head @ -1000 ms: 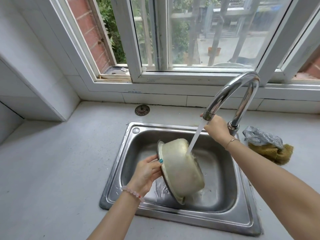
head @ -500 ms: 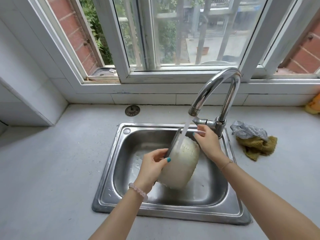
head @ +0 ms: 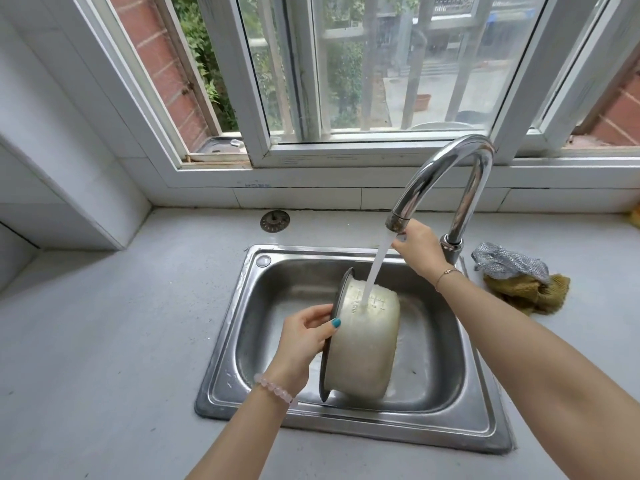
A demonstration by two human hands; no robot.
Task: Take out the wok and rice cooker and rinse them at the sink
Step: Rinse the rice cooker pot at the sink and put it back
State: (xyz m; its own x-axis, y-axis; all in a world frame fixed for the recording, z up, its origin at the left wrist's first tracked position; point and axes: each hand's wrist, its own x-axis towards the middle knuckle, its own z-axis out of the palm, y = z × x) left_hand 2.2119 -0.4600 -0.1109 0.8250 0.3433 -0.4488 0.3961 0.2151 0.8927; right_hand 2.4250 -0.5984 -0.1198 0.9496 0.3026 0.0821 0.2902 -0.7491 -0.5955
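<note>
A: Where's the rice cooker pot (head: 363, 344)?

B: In the sink (head: 446, 420), tipped on its side, open end facing left. Water (head: 375, 268) hits its upper wall.

A: L hand?

B: Left hand (head: 304, 344) pinches the rim, thumb outside (teal nail showing).

A: R hand?

B: Right hand (head: 420, 249) is up by the tap (head: 446, 178), behind the spout end. Fingers hidden, can't tell if it's gripping anything. Cloths (head: 519, 277) lie on the counter (head: 104, 341) to the right.
</note>
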